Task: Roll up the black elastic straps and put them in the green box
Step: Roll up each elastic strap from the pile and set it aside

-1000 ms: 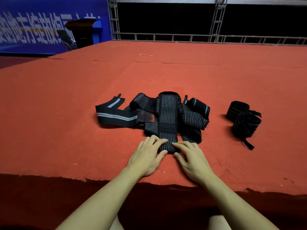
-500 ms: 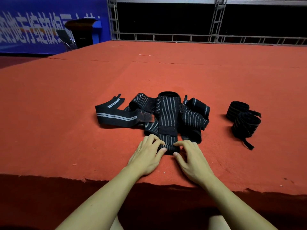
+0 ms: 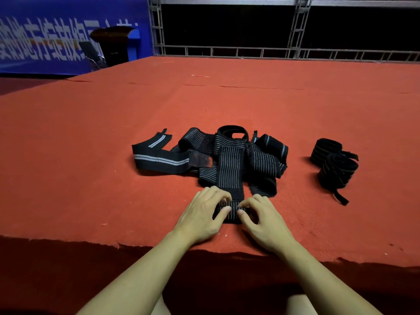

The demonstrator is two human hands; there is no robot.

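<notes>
At the near end of the striped strap (image 3: 230, 169), both hands now curl over a small started roll: the left hand (image 3: 202, 215) and right hand (image 3: 263, 218) pinch it between thumbs and bent fingertips, where a second ago the fingers lay flatter on the strap's flat end. So rolling has begun, with most of the strap's length left. Just beyond and beside it lies the loose pile of straps (image 3: 204, 153). Right of the pile, well apart, sit two finished rolls (image 3: 334, 162). No green box is in view.
</notes>
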